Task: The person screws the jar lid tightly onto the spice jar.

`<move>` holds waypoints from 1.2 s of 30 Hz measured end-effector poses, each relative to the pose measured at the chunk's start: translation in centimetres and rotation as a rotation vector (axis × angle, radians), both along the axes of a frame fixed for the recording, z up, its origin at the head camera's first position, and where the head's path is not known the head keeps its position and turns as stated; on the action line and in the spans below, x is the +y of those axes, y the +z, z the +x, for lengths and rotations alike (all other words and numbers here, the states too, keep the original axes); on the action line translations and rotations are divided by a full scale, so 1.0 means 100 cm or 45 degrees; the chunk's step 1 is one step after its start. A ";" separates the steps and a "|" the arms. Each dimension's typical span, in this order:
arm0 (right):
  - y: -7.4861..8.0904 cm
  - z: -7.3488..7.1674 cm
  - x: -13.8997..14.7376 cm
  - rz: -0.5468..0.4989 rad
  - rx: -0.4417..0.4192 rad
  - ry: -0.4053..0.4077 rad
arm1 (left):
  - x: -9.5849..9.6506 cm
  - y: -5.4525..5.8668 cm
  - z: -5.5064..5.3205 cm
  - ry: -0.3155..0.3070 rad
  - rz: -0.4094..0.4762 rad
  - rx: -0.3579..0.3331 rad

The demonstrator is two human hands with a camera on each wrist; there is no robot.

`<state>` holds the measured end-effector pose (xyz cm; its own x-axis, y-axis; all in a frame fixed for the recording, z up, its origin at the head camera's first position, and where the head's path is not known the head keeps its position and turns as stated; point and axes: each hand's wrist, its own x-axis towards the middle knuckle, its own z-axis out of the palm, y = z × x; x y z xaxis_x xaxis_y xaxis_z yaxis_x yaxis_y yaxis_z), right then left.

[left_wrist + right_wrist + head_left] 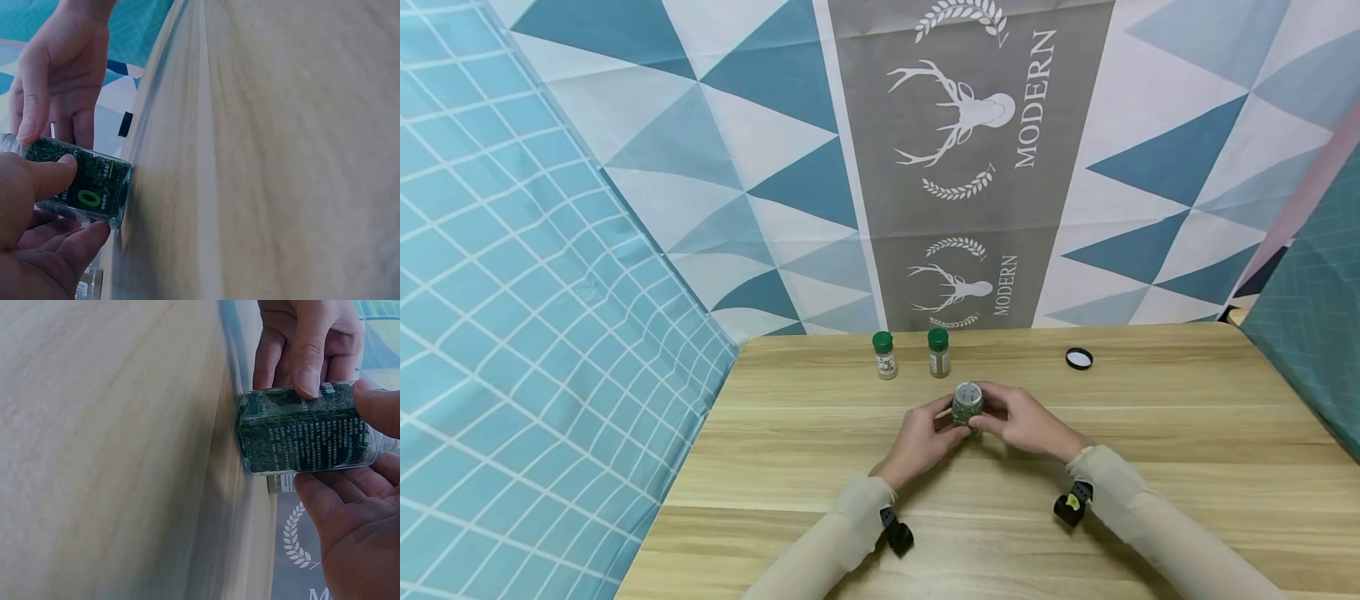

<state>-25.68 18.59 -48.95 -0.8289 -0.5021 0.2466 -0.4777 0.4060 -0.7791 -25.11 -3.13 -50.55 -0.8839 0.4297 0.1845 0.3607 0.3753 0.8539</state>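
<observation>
A squarish glass spice jar (pixel 967 407) of dried green herbs stands upright near the middle of the table, its pale top with small holes uncovered. My left hand (pixel 921 442) grips it from the left, thumb across the dark printed label in the left wrist view. From the other side my right hand (pixel 1026 421) holds the same jar, its thumb near the jar's neck (pixel 380 442) in the right wrist view. The jar's base is close over the tabletop in both wrist views.
Behind the hands stand two spice jars with green caps, a left one (pixel 885 357) and a right one (pixel 938 353). A black round lid (pixel 1079 359) with a white inside lies at the back right of the wooden table (pixel 760 467). Patterned cloth (pixel 775 125) hangs behind.
</observation>
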 end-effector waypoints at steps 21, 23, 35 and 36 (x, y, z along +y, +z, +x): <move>0.003 0.008 -0.002 0.064 0.011 0.021 | -0.007 -0.003 0.003 -0.065 -0.045 0.011; 0.004 0.009 -0.003 0.060 0.015 0.033 | -0.006 -0.003 0.003 -0.077 -0.033 0.000; 0.001 0.011 -0.004 -0.021 -0.020 0.065 | -0.007 -0.003 0.006 -0.096 0.009 -0.022; 0.002 0.012 -0.004 -0.028 -0.025 0.068 | -0.008 -0.003 0.007 -0.097 0.012 -0.023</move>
<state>-24.51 18.19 -48.78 -0.8058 -0.5405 0.2421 -0.4827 0.3626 -0.7972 -24.41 -3.88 -50.85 -0.8521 0.4939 0.1733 0.3723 0.3391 0.8639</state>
